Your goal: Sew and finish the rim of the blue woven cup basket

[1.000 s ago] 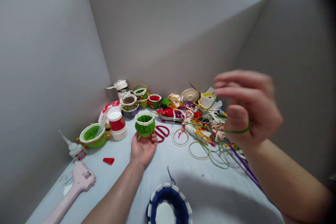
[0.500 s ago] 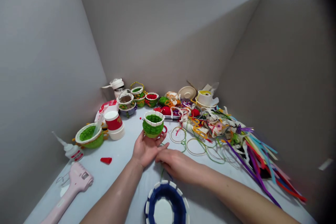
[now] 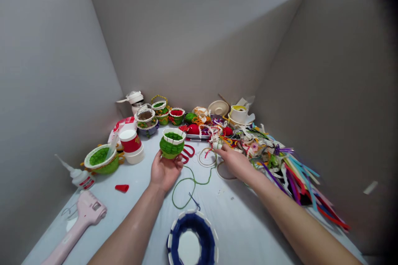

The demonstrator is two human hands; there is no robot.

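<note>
My left hand (image 3: 165,169) cups a small green woven basket (image 3: 171,143) with a white rim, holding it upright above the table. A loose green cord (image 3: 189,182) lies curled on the table between my hands. My right hand (image 3: 235,161) is stretched forward, palm down, its fingers reaching to the wire rings (image 3: 206,156) and a white piece at the edge of the craft pile. Whether those fingers grip anything is hidden from me. A blue and white woven basket (image 3: 192,240) sits close to me at the bottom of the view.
Red scissors (image 3: 187,152) lie behind the green basket. A pink glue gun (image 3: 79,223), glue bottle (image 3: 77,176), red cap (image 3: 122,188), green bowl (image 3: 101,159) and red cup (image 3: 130,144) stand left. Finished baskets (image 3: 155,114) line the back. Coloured strips (image 3: 298,178) spread right. Grey walls enclose the table.
My right hand came down from the air, dropped the green cord onto the table near my left hand, then reached forward to the wire rings. The left hand kept the green basket.
</note>
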